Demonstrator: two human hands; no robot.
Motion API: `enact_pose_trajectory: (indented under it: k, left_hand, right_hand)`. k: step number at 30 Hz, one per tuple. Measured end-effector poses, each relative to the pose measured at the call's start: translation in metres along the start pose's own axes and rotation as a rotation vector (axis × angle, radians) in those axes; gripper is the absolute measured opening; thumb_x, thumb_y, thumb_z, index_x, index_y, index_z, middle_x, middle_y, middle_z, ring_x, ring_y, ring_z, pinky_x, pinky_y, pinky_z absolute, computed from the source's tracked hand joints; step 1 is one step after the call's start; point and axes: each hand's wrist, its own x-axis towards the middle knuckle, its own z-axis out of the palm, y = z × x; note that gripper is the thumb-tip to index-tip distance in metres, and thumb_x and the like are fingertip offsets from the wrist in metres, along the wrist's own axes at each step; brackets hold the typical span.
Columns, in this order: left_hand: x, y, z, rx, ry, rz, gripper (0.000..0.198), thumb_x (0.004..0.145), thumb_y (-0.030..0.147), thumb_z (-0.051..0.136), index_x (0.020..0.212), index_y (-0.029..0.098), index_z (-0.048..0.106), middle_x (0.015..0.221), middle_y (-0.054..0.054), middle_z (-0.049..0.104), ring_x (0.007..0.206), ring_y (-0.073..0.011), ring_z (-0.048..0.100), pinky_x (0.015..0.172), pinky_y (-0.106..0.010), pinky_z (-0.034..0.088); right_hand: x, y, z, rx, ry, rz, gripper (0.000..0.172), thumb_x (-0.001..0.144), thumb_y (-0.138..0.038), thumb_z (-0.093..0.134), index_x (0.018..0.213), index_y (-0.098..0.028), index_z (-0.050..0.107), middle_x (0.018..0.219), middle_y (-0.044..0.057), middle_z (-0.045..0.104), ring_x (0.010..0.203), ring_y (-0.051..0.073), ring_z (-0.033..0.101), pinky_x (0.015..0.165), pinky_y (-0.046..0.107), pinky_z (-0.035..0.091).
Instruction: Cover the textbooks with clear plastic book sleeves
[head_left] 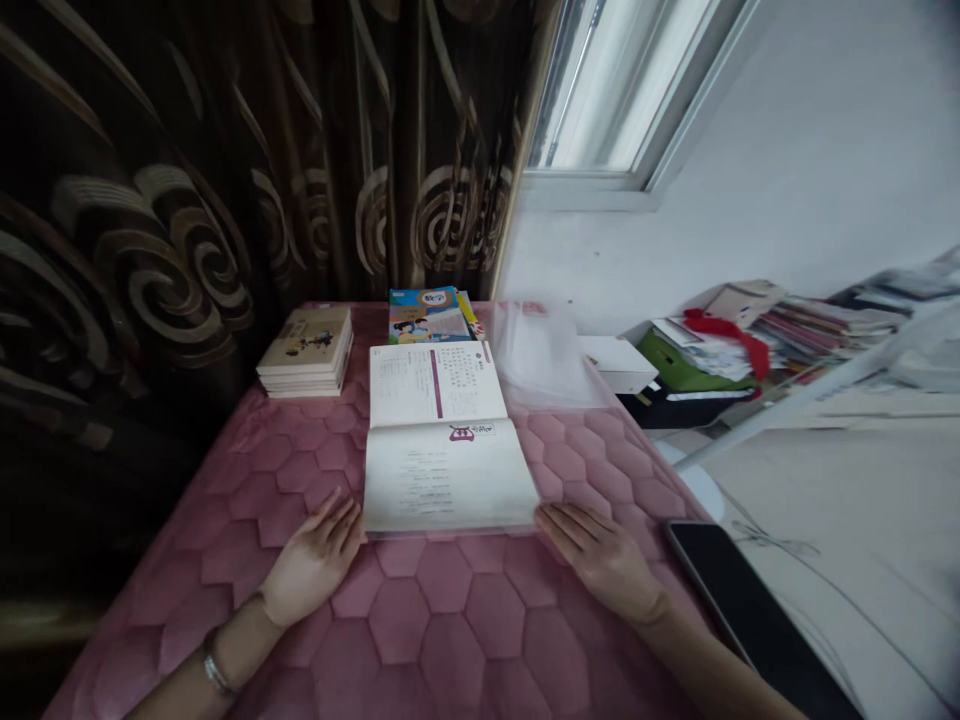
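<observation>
Resting open, gripping nothing obvious, left hand (316,562) and right hand (604,558) frame the book (480,475) between the counter's (442,575) side edges, probably steadying it.

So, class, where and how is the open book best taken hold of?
Probably at its two near corners, one hand from each side: the open book lies spread, pages up, and its left and right edges face outward, with the left hand and right hand beside those corners.
</observation>
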Motion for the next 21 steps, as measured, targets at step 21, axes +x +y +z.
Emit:
enact_pose_trajectory:
  k: [21]
  left_hand:
    - [0.054,0.085,0.008,-0.306,-0.292,-0.124,0.066,0.093,0.039,0.045,0.151,0.019,0.021,0.157,-0.01,0.027,0.144,-0.0239,0.026,0.116,-0.048,0.023]
  right_hand:
    - [0.068,-0.126,-0.005,0.275,-0.257,0.435,0.046,0.096,-0.033,0.043,0.135,-0.01,0.053,0.142,0.008,0.051,0.13,0.025,0.047,0.106,0.042,0.04]
